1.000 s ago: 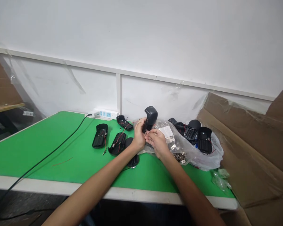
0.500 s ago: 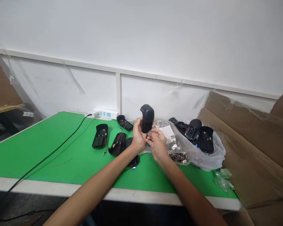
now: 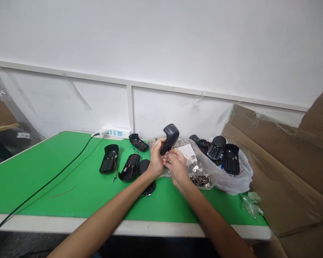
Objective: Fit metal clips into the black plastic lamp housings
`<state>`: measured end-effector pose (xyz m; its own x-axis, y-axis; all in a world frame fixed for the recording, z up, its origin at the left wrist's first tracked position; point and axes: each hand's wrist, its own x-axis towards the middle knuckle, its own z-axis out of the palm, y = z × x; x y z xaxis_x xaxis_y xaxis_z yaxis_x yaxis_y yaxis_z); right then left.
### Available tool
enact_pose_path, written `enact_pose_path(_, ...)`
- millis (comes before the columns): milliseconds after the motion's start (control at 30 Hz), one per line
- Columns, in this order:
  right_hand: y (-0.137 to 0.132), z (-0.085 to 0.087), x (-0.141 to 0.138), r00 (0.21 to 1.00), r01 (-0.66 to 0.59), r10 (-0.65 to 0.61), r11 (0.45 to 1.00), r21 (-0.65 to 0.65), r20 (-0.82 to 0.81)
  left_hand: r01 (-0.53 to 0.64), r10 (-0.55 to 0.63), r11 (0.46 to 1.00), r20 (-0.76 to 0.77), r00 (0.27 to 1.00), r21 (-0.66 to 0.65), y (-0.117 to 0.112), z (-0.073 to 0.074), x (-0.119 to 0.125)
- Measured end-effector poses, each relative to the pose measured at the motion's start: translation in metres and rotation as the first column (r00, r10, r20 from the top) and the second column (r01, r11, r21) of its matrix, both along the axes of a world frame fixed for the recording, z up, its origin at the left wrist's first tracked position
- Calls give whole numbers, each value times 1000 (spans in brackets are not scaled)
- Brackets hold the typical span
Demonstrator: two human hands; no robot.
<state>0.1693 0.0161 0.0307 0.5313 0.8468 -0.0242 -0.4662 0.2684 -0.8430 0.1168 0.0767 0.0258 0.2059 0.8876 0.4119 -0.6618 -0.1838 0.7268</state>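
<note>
A black plastic housing (image 3: 171, 135) with a rounded hood is held up, tilted, above the table. My left hand (image 3: 157, 159) wraps round its lower part. The fingers of my right hand (image 3: 177, 165) are pinched at the housing's lower end, on a small piece too hidden to name. Behind and right of my hands lies a clear plastic bag (image 3: 197, 159) of small metal pieces, some spilling toward its front. Similar black housings with red wires (image 3: 129, 167) lie left of my wrists, one partly covered by my left forearm.
A white power strip (image 3: 117, 132) stands against the wall, with a black cable (image 3: 56, 173) running across the green table (image 3: 83, 200). More black housings (image 3: 231, 159) rest on a white plastic bag (image 3: 244, 172) at the right. Cardboard (image 3: 280, 172) leans along the right edge.
The housing has tipped over to the right in my left hand, and my right fingers have stayed at its lower end. The whole view has shifted slightly.
</note>
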Motion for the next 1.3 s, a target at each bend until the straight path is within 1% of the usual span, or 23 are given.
enact_pose_path(167,-2,7,6,983,-173,173,985,5,-65,96,-80,988,127,989,-122,-5,19,-4)
enact_pose_path(233,-2,6,7,976,-203,204,979,18,-70,133,-112,981,144,983,-141,-6,24,-6)
enact_pose_path(300,-2,5,6,975,-208,210,977,40,-72,148,-130,981,134,982,-130,-5,26,-8)
enact_pose_path(500,0,-1,0,977,-163,174,983,88,-126,139,-135,989,79,988,-48,-2,21,-8)
enact_pose_path(700,1,0,-2,983,-136,144,988,78,-111,152,-147,987,87,985,-52,-2,17,-8)
enact_pose_path(800,1,1,-5,992,-81,87,995,63,-90,133,-132,991,67,989,-23,-1,15,-7)
enact_pose_path(867,1,1,-8,996,-35,41,996,76,-76,101,-102,995,46,994,12,-1,15,-8)
enact_pose_path(933,0,1,-11,998,4,2,995,103,-57,96,-96,995,37,995,22,-3,16,-9)
enact_pose_path(1000,0,0,-13,999,23,-20,992,122,-27,129,-128,992,46,991,-14,-5,20,-10)
enact_pose_path(1133,0,-4,-15,999,33,-37,991,130,31,190,-182,973,72,981,-130,-8,27,-13)
enact_pose_path(1300,2,-7,-17,990,117,-127,982,146,61,211,-196,961,96,976,-181,-10,28,-13)
